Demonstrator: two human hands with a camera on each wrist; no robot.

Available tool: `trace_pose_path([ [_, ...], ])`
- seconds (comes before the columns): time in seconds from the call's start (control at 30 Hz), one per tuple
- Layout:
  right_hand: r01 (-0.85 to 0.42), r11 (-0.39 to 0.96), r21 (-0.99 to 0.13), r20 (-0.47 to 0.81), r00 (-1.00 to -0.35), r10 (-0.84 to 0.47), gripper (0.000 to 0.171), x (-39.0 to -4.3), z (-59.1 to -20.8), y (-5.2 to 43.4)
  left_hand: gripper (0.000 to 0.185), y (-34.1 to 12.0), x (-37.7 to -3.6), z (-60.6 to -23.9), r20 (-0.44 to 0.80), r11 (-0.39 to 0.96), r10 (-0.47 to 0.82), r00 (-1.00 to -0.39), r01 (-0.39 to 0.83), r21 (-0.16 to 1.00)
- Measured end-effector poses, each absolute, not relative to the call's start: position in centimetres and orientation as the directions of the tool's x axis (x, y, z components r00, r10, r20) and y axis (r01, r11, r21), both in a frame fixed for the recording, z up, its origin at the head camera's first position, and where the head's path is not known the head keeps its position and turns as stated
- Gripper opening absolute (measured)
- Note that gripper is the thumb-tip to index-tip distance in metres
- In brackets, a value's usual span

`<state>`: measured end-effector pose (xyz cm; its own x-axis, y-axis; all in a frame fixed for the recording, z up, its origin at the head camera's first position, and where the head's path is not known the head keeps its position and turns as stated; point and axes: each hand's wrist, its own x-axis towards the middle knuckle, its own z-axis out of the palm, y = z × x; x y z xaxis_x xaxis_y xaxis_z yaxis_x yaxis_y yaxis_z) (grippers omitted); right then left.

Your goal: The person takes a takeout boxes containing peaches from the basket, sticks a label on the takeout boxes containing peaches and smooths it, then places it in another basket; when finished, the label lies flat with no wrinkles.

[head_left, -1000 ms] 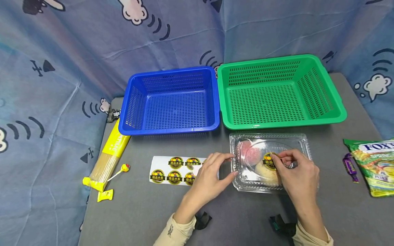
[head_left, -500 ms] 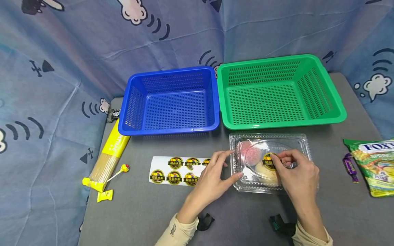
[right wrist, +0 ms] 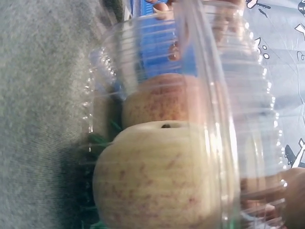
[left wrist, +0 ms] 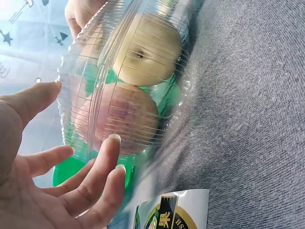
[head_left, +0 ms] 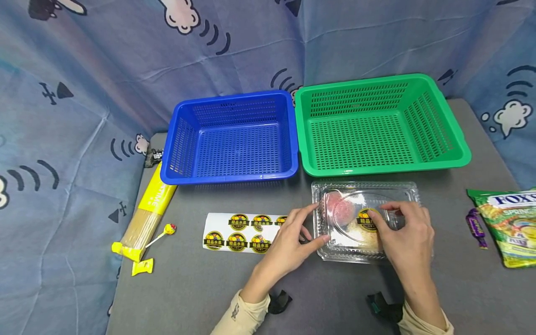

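Where the grey table (head_left: 439, 288) meets the draped cloth at its far edge, two baskets stand side by side, a blue basket (head_left: 231, 137) and a green basket (head_left: 378, 122). One clear clamshell box (head_left: 365, 221) lies just in front of the green one, toward the near edge, and holds two fruits: a pink fruit (head_left: 340, 209) and a yellow fruit (head_left: 365, 236). One round sticker (head_left: 367, 219) sits on its lid. Left of the box lies a sticker sheet (head_left: 243, 232) on which at least six round labels show, their print too small to read. At the left edge lie one yellow spaghetti pack (head_left: 149, 208) with writing ending "TIME", one lollipop (head_left: 164, 231) and one small yellow wrapper (head_left: 143, 266). At the right edge lie one purple candy (head_left: 476, 227) and a green bag (head_left: 508, 222) reading "FOX'S".

The left hand (head_left: 289, 238) is loosely spread, thumb and fingertips touching the box's left side without gripping. The right hand (head_left: 404, 230) rests on the lid, fingers bent, their tips pressing at the sticker.
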<state>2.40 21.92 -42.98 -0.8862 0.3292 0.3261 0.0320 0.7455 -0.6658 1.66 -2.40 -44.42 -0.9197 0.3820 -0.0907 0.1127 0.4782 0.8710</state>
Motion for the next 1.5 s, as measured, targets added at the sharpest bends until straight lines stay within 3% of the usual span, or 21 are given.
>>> trace_pose_path([
  [1.0, 0.040, 0.729, -0.683, 0.299, -0.896, 0.329, 0.015, 2.5, -42.6, 22.0, 0.075, -2.5, 1.5, -44.7, -0.099, 0.440, 0.386, -0.917, 0.089, 0.894],
  [1.5, 0.008, 0.656, -0.755, 0.191, -0.954, 0.231, 0.017, 2.5, -41.3, 24.6, 0.077, -2.4, 1.5, -45.0, -0.066, 0.425, 0.379, -0.923, 0.110, 0.899],
])
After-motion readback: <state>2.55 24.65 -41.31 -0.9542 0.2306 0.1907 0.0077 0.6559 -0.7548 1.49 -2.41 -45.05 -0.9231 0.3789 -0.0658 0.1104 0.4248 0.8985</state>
